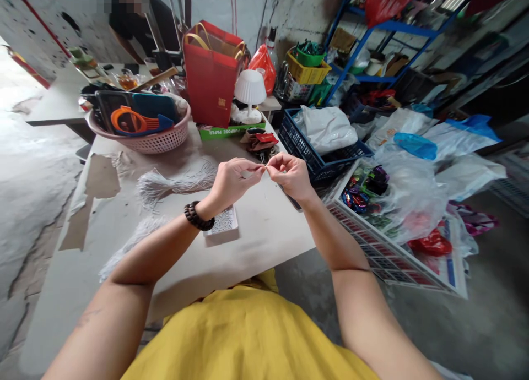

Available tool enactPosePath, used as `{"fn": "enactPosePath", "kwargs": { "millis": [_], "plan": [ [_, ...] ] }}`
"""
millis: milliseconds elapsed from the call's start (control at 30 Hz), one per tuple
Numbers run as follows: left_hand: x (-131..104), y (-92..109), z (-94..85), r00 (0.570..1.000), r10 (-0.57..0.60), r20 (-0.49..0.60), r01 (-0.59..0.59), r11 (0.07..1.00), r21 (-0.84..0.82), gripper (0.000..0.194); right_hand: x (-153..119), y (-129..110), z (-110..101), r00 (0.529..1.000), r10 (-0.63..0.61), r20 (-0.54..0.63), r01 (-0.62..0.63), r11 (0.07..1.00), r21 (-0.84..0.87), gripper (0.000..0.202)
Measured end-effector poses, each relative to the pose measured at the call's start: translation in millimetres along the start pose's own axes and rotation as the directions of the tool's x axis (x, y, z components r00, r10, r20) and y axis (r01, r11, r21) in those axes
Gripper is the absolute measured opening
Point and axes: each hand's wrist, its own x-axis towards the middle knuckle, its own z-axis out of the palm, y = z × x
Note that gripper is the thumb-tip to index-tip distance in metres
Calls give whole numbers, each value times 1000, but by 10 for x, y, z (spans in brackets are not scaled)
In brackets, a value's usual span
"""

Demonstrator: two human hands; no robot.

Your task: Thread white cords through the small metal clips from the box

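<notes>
My left hand (pixel 232 184), with a dark beaded bracelet on its wrist, is closed in a pinch over the table. Facing it, my right hand (pixel 292 176) pinches too, and the fingertips of both hands nearly meet. Between them shows a thin pale string (pixel 265 164), its ends too fine to follow clearly. A bundle of white strings (pixel 173 183) lies left of my left hand. Below that hand stands a small white box (pixel 223 236) of short, thin pale pieces, partly hidden by my wrist. A second string bundle (pixel 131 245) lies partly behind my left forearm.
At the table's back are a pink basket (pixel 159 143), a red paper bag (pixel 209 77) and a small white lamp (pixel 250 88). To the right stand a blue crate (pixel 300 140) and a white crate (pixel 384 259) heaped with plastic bags. Another person (pixel 134 25) is at the far left.
</notes>
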Motion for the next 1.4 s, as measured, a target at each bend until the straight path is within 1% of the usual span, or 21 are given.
{"fn": "enactPosePath", "kwargs": {
  "millis": [133, 200, 233, 267, 333, 433, 467, 533, 600, 667, 733, 800, 867, 933, 1067, 1133, 1167, 1233, 1267, 1333, 1400],
  "plan": [
    [15, 53, -13, 1000, 1, 12, -1, 1000, 23, 8, -33, -72, -44, 987, -155, 42, 160, 976, -149, 4],
    [19, 63, 19, 999, -31, -22, 30, 999, -36, 6, -46, -89, -22, 981, -192, 11, 191, 967, -171, 3],
    [21, 61, 43, 997, -64, -37, 60, 994, -92, 6, -49, -86, 3, 983, -185, -25, 179, 972, -154, 3],
    [23, 53, 71, 993, -108, -44, 100, 982, -160, 7, -49, -76, 34, 986, -153, -66, 145, 983, -109, 4],
    [27, 27, 127, 977, -208, -34, 189, 937, -294, 10, -39, -42, 104, 993, -33, -112, 40, 997, 67, 8],
    [34, -18, 184, 956, -292, -18, 259, 872, -415, 14, -18, 7, 178, 989, 133, -70, -104, 940, 326, 15],
    [35, -29, 191, 954, -298, -22, 260, 865, -430, 14, -15, 14, 187, 987, 153, -53, -124, 924, 360, 17],
    [31, -43, 190, 957, -290, -31, 249, 870, -426, 13, -21, 8, 180, 987, 149, -54, -122, 932, 342, 17],
    [21, -49, 173, 968, -244, -63, 205, 907, -368, 11, -43, -23, 149, 993, 93, -79, -74, 973, 217, 16],
    [6, -52, 150, 982, -142, -122, 108, 963, -248, 8, -70, -71, 108, 993, -28, -111, 30, 999, 18, 12],
    [-8, -58, 129, 985, -4, -175, -14, 995, -101, 6, -92, -121, 72, 979, -172, -109, 152, 973, -175, 9],
    [-16, -74, 114, 971, 131, -200, -129, 991, 26, 5, -101, -161, 52, 959, -274, -74, 240, 922, -304, 7],
    [-19, -103, 106, 944, 254, -211, -230, 964, 130, 4, -99, -191, 46, 950, -309, -35, 273, 883, -382, 6],
    [-17, -142, 104, 912, 358, -200, -313, 923, 223, 4, -94, -216, 48, 950, -313, -16, 273, 853, -445, 5],
    [-13, -212, 106, 866, 473, -160, -409, 856, 317, 6, -86, -250, 51, 962, -274, -12, 230, 829, -509, 2],
    [-15, -213, 107, 860, 482, -165, -418, 853, 312, 6, -73, -234, 55, 973, -228, -25, 193, 873, -447, 3],
    [-17, -201, 108, 867, 467, -174, -405, 864, 299, 6, -62, -214, 61, 983, -180, -35, 154, 915, -374, 5],
    [-21, -157, 112, 899, 392, -196, -341, 906, 250, 6, -33, -155, 83, 998, -36, -44, 30, 989, -142, 11],
    [-23, -129, 115, 918, 339, -207, -295, 931, 216, 6, -17, -122, 99, 998, 41, -37, -41, 999, -9, 14],
    [-26, -77, 123, 951, 217, -219, -190, 972, 136, 6, 11, -61, 133, 988, 154, -20, -147, 968, 202, 18],
    [-26, -46, 132, 971, 100, -217, -89, 994, 58, 6, 25, -24, 154, 981, 196, -18, -182, 938, 295, 21]
  ]
}}
